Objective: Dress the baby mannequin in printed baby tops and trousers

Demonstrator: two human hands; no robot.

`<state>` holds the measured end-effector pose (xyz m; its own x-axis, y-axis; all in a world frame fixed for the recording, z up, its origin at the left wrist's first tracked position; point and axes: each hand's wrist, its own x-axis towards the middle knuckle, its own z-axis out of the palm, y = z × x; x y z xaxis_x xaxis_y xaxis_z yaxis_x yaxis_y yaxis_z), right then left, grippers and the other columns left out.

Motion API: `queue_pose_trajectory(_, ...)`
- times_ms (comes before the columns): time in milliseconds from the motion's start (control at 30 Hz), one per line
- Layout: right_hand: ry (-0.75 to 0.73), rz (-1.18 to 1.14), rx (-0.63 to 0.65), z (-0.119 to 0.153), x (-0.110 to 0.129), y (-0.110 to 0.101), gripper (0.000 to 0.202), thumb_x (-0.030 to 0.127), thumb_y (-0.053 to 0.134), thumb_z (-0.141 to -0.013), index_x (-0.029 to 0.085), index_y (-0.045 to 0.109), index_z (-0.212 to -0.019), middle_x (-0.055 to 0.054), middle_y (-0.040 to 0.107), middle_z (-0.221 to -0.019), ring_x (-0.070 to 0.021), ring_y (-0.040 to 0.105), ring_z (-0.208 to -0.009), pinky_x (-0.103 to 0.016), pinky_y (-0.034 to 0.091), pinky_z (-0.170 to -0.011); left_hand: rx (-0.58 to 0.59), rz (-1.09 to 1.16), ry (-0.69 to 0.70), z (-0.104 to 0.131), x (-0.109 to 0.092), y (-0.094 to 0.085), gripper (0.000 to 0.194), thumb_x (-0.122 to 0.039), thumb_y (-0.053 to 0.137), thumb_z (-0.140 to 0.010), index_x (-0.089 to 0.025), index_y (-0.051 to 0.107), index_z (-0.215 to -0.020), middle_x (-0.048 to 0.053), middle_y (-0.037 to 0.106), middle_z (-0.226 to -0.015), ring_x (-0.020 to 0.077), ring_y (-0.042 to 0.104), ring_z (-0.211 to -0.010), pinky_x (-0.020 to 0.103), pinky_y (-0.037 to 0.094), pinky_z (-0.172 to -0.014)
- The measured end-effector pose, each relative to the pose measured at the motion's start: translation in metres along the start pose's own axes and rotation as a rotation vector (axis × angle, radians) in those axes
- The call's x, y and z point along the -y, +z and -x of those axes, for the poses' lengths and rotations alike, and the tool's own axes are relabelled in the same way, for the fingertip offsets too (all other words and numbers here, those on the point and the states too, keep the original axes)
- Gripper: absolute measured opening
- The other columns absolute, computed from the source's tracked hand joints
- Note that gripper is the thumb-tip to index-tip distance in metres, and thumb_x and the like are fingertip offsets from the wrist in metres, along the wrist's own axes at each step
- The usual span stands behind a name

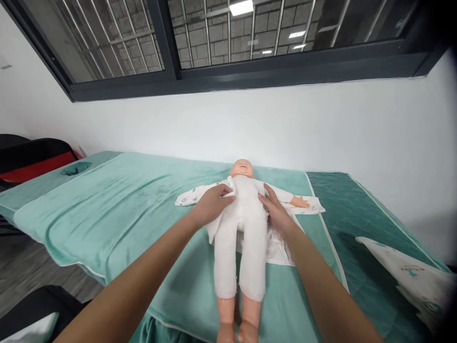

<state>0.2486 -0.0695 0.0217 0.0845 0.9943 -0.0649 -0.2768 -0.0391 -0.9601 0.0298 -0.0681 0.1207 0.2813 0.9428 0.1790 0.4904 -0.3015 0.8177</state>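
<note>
A baby doll (243, 166) lies on its back, head toward the wall and bare feet toward me. Its body and legs are white and padded. A white printed baby shirt (282, 247) is spread under it, with both sleeves stretched outward. The doll's hand (300, 202) shows at the sleeve on the right; the cuff on the left lies flat. My left hand (214, 204) is at the side of the chest, thumb and fingers closed on the shirt's edge. My right hand (276, 209) rests against the other side of the torso, fingers stretched out and partly apart.
A light green cover (107, 205) lies over the bed, with a darker green quilted part (332, 205) at right. Another white printed cloth (410, 271) is at the right edge. A face hole (76, 168) is at far left, near a black and red chair (35, 162). Behind are a wall and window.
</note>
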Motion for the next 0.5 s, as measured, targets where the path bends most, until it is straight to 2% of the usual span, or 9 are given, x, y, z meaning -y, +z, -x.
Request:
queue_pose_trajectory(33, -0.004, -0.005, 0.002, 0.0, -0.001, 0.0, 0.081, 0.052, 0.07, -0.081, 0.039, 0.03, -0.15, -0.001, 0.045, -0.152, -0.0201, 0.049, -0.135, -0.042, 0.042, -0.111, 0.032, 0.016, -0.001, 0.006, -0.01, 0.006, 0.013, -0.034, 0.07, -0.076, -0.023, 0.072, -0.083, 0.003, 0.069, -0.082, 0.0205, 0.061, -0.07, 0.029, 0.043, -0.059)
queue_pose_trajectory(100, -0.023, -0.008, 0.007, 0.001, -0.002, -0.001, 0.08, 0.052, 0.069, -0.082, 0.039, 0.031, -0.15, -0.001, 0.045, -0.152, -0.0201, 0.048, -0.136, -0.042, 0.039, -0.113, 0.214, 0.118, -0.016, 0.019, -0.024, 0.018, 0.02, -0.035, 0.068, -0.079, -0.023, 0.073, -0.094, 0.004, 0.068, -0.079, 0.0185, 0.061, -0.064, 0.029, 0.043, -0.055)
queue_pose_trajectory(167, -0.034, 0.0, 0.014, 0.001, -0.002, -0.002, 0.078, 0.053, 0.069, -0.082, 0.04, 0.032, -0.149, 0.0, 0.044, -0.153, -0.0198, 0.046, -0.137, -0.041, 0.037, -0.115, 0.335, 0.225, 0.009, 0.03, -0.025, 0.027, 0.027, -0.037, 0.063, -0.084, -0.025, 0.07, -0.108, 0.004, 0.069, -0.084, 0.0184, 0.063, -0.067, 0.029, 0.046, -0.058)
queue_pose_trajectory(200, -0.036, 0.002, 0.014, 0.001, -0.002, -0.002, 0.078, 0.052, 0.07, -0.082, 0.039, 0.033, -0.149, 0.0, 0.044, -0.153, -0.0198, 0.046, -0.138, -0.041, 0.037, -0.115, 0.307, 0.233, 0.046, 0.033, -0.022, 0.029, 0.027, -0.037, 0.06, -0.087, -0.027, 0.069, -0.11, 0.004, 0.07, -0.089, 0.0189, 0.064, -0.072, 0.03, 0.048, -0.062)
queue_pose_trajectory(233, -0.033, 0.001, 0.011, 0.001, -0.002, -0.002, 0.078, 0.052, 0.07, -0.081, 0.039, 0.034, -0.149, -0.001, 0.045, -0.152, -0.0199, 0.046, -0.138, -0.042, 0.037, -0.115, 0.214, 0.199, 0.095, 0.034, -0.016, 0.03, 0.025, -0.035, 0.057, -0.089, -0.027, 0.069, -0.11, 0.004, 0.07, -0.093, 0.0199, 0.065, -0.08, 0.031, 0.05, -0.07)
queue_pose_trajectory(300, -0.02, -0.002, 0.001, 0.001, -0.001, -0.002, 0.079, 0.052, 0.071, -0.081, 0.038, 0.034, -0.149, -0.002, 0.045, -0.152, -0.0203, 0.046, -0.138, -0.043, 0.036, -0.115, -0.055, 0.056, 0.192, 0.03, 0.002, 0.029, 0.022, -0.028, 0.054, -0.09, -0.027, 0.07, -0.105, 0.005, 0.07, -0.102, 0.0224, 0.064, -0.096, 0.036, 0.049, -0.087)
queue_pose_trajectory(367, -0.01, 0.007, -0.011, 0.0, -0.001, -0.001, 0.081, 0.052, 0.071, -0.08, 0.037, 0.033, -0.15, -0.002, 0.044, -0.153, -0.0205, 0.045, -0.138, -0.043, 0.035, -0.116, -0.223, -0.062, 0.225, 0.019, 0.02, 0.029, 0.023, -0.023, 0.053, -0.089, -0.026, 0.069, -0.106, 0.006, 0.07, -0.111, 0.0254, 0.061, -0.109, 0.041, 0.045, -0.098)
queue_pose_trajectory(433, -0.025, 0.026, -0.008, 0.0, -0.001, 0.0, 0.082, 0.053, 0.07, -0.081, 0.036, 0.031, -0.151, -0.002, 0.041, -0.155, -0.0204, 0.043, -0.14, -0.041, 0.033, -0.118, -0.229, -0.103, 0.218, 0.004, 0.032, 0.032, 0.029, -0.024, 0.053, -0.09, -0.026, 0.066, -0.115, 0.008, 0.068, -0.122, 0.027, 0.059, -0.117, 0.043, 0.043, -0.104)
queue_pose_trajectory(500, -0.056, 0.079, -0.006, -0.001, -0.002, 0.0, 0.083, 0.055, 0.068, -0.082, 0.033, 0.029, -0.153, -0.003, 0.035, -0.159, -0.0202, 0.036, -0.144, -0.039, 0.029, -0.12, -0.159, -0.139, 0.237, -0.012, 0.034, 0.036, 0.033, -0.029, 0.051, -0.093, -0.025, 0.062, -0.123, 0.008, 0.063, -0.133, 0.0263, 0.055, -0.126, 0.043, 0.039, -0.109)
